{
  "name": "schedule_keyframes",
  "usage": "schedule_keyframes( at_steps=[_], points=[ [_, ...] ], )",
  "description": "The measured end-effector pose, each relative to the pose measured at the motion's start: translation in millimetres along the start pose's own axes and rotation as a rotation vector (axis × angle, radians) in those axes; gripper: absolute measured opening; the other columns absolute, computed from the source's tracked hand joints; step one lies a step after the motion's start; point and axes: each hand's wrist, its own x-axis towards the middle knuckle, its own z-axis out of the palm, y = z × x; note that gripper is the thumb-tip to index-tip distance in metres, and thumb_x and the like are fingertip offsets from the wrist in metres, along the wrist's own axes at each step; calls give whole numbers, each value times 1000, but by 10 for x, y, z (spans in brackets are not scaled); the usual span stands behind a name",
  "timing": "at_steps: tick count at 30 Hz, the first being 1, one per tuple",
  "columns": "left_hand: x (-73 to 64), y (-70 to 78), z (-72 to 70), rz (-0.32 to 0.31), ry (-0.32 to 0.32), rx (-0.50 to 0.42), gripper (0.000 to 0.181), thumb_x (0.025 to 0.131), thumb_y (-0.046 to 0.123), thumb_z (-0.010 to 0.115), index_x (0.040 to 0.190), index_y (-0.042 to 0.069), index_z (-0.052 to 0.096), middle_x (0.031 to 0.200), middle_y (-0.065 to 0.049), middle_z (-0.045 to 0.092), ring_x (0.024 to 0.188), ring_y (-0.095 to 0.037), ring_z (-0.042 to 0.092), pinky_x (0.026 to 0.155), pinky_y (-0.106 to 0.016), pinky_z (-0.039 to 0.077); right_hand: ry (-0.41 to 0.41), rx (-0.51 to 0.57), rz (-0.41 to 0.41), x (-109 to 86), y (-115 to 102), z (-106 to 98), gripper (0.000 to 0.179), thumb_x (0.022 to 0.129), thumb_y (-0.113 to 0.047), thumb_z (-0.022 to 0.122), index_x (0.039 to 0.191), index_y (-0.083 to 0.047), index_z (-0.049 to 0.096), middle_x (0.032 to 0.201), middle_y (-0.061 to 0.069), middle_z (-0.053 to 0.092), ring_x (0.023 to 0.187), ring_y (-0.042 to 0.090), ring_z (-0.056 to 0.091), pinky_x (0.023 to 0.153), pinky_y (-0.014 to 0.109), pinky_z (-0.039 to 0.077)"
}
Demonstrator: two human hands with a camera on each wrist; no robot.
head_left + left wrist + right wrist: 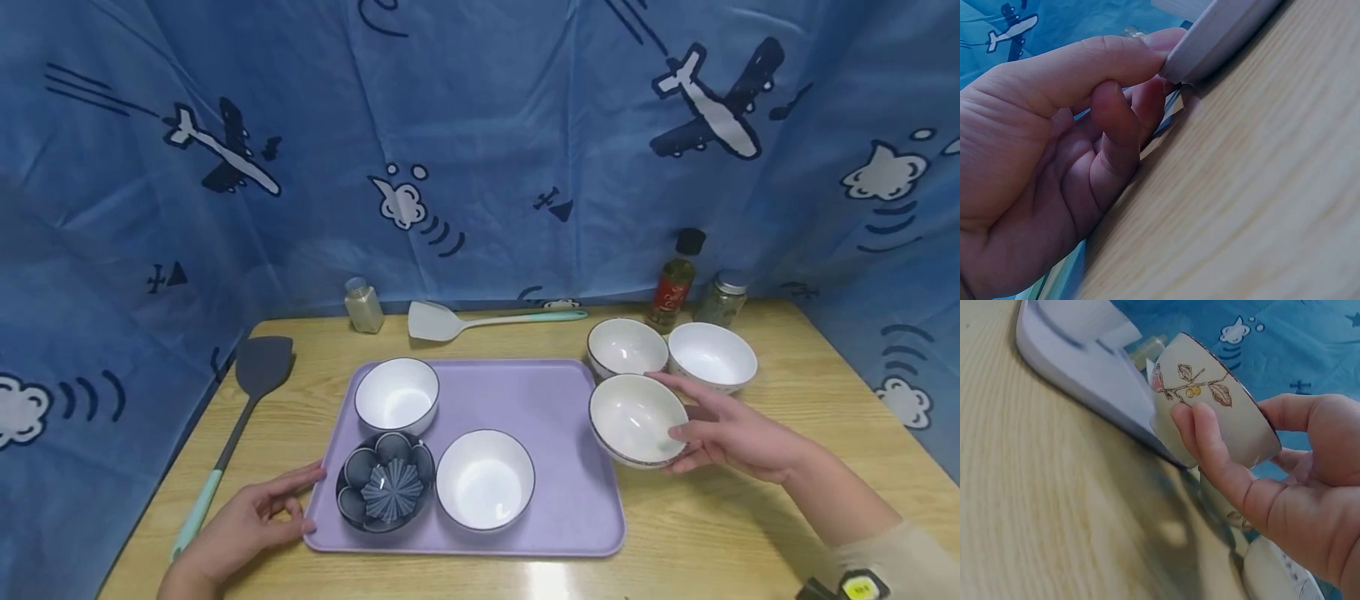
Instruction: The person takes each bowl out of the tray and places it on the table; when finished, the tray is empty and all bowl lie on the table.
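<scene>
**Touch at left, grip at right**

At the lower left of the frame, the left hand [247, 525] lay half-open, thumb and index fingertip against a lilac rectangular tray [558, 467], a contact that probably braced it on the pale wooden counter [697, 533]. On the tray's left side sat a dark blue-grey petal-patterned bowl [386, 482], with a white dark-rimmed bowl [396, 396] above it in the frame and a second white round bowl [486, 479] just right; such close spacing likely saved room. Right of centre, over the tray's right edge, a cream ceramic bowl painted with leaves [630, 417] was held by the right hand [731, 433], thumb inside the rim and fingers along the outer wall, presumably for balance. Just above, a cream round bowl [627, 346] and a white patterned bowl [711, 354] stood side by side.
</scene>
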Motion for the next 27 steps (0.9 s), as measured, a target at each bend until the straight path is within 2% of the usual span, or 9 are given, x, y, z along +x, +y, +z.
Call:
schedule_keyframes(
  at_steps=[3,8,11,14,16,23,27],
  points=[
    [1,3,-4,-7,0,6,69,87,20,77,148,6,48,140,30,48,89,-12,62,87,-14,44,13,4,19,-33,45,-38,77,100,0,51,161,-23,9,153,31,5,103,47,66,87,59,52],
    [-1,17,-8,-24,4,15,69,87,22,77,147,7,49,145,23,48,89,-13,62,86,-14,44,13,13,31,-78,109,-100,78,101,-1,50,161,-26,7,156,27,-6,103,38,68,87,54,55],
    [1,25,-7,-33,7,14,69,87,22,78,148,7,48,151,11,47,89,-13,61,86,-15,44,13,20,30,-94,137,-133,79,101,-1,49,161,-28,5,155,26,-6,104,36,69,87,52,55],
    [5,24,-6,-36,11,16,69,86,22,78,147,8,49,156,-3,42,89,-14,61,86,-15,44,17,20,34,-102,157,-156,80,102,-2,49,161,-30,4,154,33,-4,105,36,69,88,52,54],
    [6,17,-8,-34,12,20,69,86,22,78,147,8,49,157,-6,41,90,-14,61,86,-15,44,16,20,37,-100,169,-167,80,102,-2,49,161,-31,4,153,35,-4,105,37,68,89,53,54],
    [7,-8,-15,-32,10,8,70,86,22,78,148,8,48,146,20,48,89,-13,62,85,-16,45,22,3,42,-82,190,-164,80,101,-2,50,161,-31,5,153,38,-2,106,39,68,89,53,54],
    [8,-13,-18,-21,11,9,71,85,21,79,148,7,48,143,25,49,89,-12,61,85,-16,46,19,-14,42,-68,189,-155,80,102,-3,51,161,-31,4,150,41,6,106,40,68,89,54,53]
  ],
)
